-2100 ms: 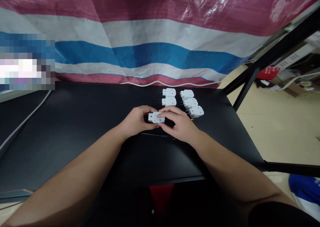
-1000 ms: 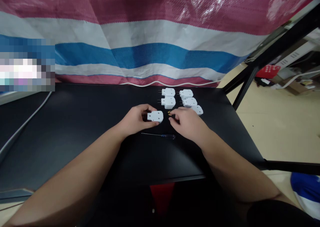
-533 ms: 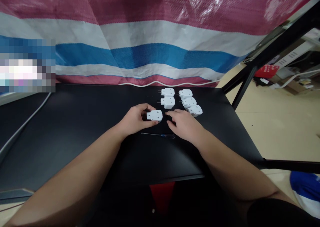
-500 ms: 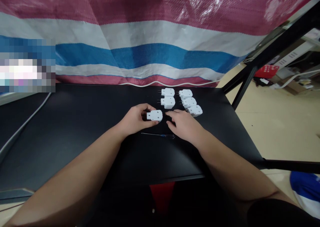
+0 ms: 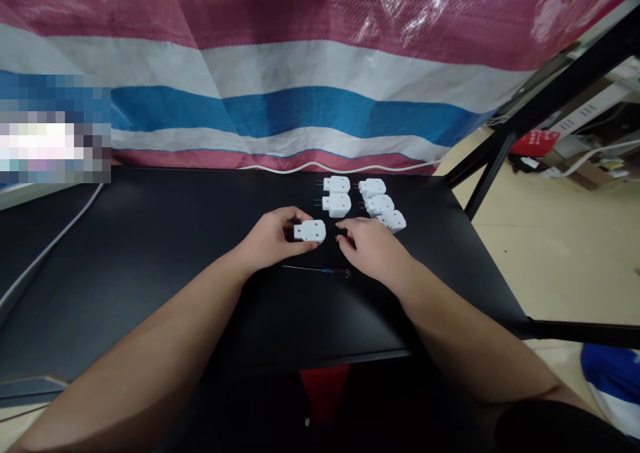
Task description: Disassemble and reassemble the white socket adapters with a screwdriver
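Observation:
My left hand point(image 5: 274, 238) is closed around a white plug point(image 5: 313, 230), its thumb along the near side and its fingers at the far side. Round holes show on the plug's upper face. To its right, my right hand point(image 5: 374, 245) hovers low over the table, thumb and forefinger apart. Small brassy specks show at its fingertips; I cannot tell what they are. Another white plug point(image 5: 396, 220) lies just behind this hand, partly covered by it. In front of both hands lies a thin screwdriver point(image 5: 327, 271) with a clear handle, its shaft pointing left.
Several more white plugs, such as a front-left one point(image 5: 337, 204) and a rear-right one point(image 5: 373, 186), lie in two columns, thin pins facing left. A white cable point(image 5: 310, 166) runs along the back edge of the black table point(image 5: 150, 240). A striped sheet point(image 5: 300, 66) hangs behind.
My right hand has drawn back slightly to the right, away from the held plug. The left hand and its plug stay in almost the same place.

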The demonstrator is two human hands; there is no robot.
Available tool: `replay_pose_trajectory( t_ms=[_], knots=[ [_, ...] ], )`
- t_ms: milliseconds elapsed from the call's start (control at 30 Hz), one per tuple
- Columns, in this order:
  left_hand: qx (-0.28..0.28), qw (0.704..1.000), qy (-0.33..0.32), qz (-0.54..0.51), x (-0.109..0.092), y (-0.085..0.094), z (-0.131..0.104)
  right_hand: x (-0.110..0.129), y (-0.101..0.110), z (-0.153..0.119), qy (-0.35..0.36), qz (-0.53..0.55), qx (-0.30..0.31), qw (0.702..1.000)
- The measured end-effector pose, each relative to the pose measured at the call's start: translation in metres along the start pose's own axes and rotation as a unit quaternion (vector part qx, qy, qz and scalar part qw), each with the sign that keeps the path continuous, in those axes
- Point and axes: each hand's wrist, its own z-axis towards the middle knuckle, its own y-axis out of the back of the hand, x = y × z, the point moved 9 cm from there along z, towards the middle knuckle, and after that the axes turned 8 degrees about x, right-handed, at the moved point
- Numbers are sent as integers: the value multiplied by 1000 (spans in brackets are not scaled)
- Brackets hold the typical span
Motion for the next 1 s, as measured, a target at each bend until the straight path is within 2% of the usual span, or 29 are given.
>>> replay_pose_trajectory(
  t_ms=[300, 500, 700, 1000],
  knots=[
    [0, 1000, 4, 5, 0, 0, 0, 1, -14, 3, 1, -15, 10, 1000],
    [-13, 1000, -3, 4, -1, 2, 1, 8, 10, -3, 58, 84, -87, 991],
    [-35, 999, 5, 4, 2, 5, 1, 1, -4, 1, 26, 45, -25, 998],
    [-29, 1000, 8, 3, 2, 4, 1, 9, -8, -1, 82, 39, 31, 995]
  ],
)
